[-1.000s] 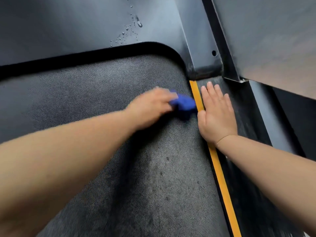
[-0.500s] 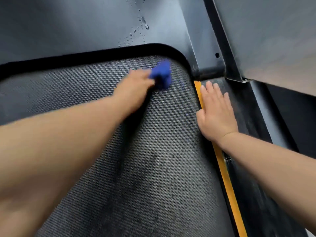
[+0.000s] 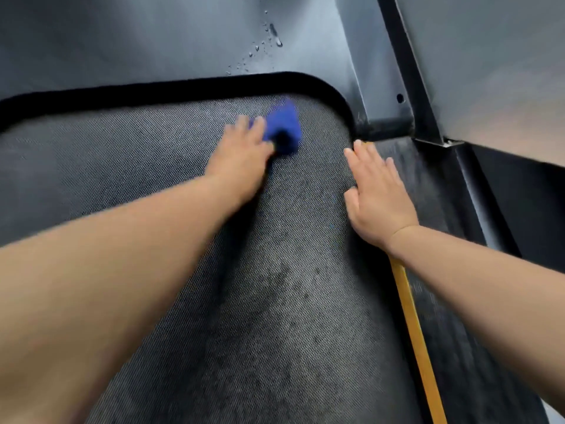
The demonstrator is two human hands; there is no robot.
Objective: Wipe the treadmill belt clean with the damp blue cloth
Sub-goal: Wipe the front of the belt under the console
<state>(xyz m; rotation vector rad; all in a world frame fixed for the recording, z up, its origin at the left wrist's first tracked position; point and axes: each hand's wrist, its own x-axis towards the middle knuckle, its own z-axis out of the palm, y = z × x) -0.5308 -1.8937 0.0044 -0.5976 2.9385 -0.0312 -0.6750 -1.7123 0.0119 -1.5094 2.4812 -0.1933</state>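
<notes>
The dark textured treadmill belt (image 3: 153, 166) fills the middle of the view, with darker damp patches near the centre. A bunched blue cloth (image 3: 282, 127) lies on the belt close to its far right corner. My left hand (image 3: 241, 157) grips the cloth's near side and presses it onto the belt; the hand is motion-blurred. My right hand (image 3: 377, 194) lies flat with straight fingers on the belt's right edge, covering part of the orange stripe (image 3: 419, 338).
The black motor cover (image 3: 153, 41) rises beyond the belt, with water droplets (image 3: 263, 44) on it. A dark upright post (image 3: 397, 96) stands at the far right corner. The black side rail (image 3: 452, 255) runs along the right.
My left hand swept the cloth from beside the orange stripe up and left toward the belt's far edge. The right hand kept its place on the belt edge.
</notes>
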